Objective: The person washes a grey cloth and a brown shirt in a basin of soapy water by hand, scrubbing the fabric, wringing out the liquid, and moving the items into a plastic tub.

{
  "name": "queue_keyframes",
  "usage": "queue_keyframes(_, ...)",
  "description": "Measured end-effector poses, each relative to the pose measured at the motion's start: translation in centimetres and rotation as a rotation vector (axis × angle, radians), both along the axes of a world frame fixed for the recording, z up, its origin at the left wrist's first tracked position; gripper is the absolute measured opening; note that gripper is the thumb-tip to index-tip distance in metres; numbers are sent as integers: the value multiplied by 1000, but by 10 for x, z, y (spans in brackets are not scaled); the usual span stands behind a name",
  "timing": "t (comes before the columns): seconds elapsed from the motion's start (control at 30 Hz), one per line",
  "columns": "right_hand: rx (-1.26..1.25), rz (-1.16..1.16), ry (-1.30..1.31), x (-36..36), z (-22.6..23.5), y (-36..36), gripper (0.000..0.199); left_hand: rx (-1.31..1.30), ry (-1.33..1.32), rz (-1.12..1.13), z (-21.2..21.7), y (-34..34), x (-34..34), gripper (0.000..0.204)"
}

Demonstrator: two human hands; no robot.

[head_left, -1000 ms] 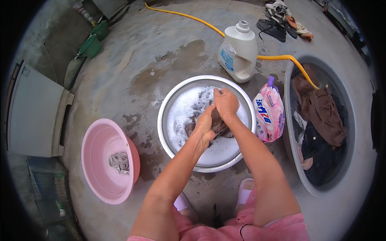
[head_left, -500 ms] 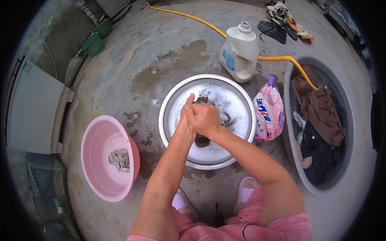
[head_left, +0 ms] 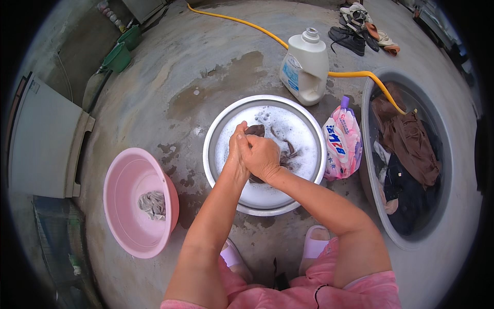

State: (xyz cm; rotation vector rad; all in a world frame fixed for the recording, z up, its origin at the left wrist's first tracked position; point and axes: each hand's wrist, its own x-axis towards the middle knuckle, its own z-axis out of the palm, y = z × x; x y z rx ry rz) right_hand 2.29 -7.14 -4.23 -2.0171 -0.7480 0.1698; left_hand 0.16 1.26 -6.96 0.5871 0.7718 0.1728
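The floor (head_left: 164,95) is gray concrete, marked by dark wet patches. A metal basin (head_left: 265,98) stands in the middle, with a pink basin (head_left: 119,206) to its left and a large gray tub (head_left: 371,190) to its right. A soft pouch (head_left: 342,144) stands between metal basin and tub, a white jug (head_left: 307,67) just beyond. A yellow hose (head_left: 247,23) runs along the far floor; shoes (head_left: 355,31) lie clustered far right.

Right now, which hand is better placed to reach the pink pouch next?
Probably your right hand: it is nearer the pink pouch, which sits right of the metal basin, than your left hand. Both hold brown cloth.
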Motion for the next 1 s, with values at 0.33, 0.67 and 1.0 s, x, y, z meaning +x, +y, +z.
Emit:
queue_keyframes(0.33,-170,-441,282,113,-45,-20,57,-11,0,-170,28,-23,16,32)
queue_keyframes(0.67,-100,-50,390,129,-92,-41,50,584,194,-82,-42,14,10,29)
queue_keyframes(1.0,-821,373,-117,68,-163,-45,36,1449,652,-878,-110,-13,-6,37)
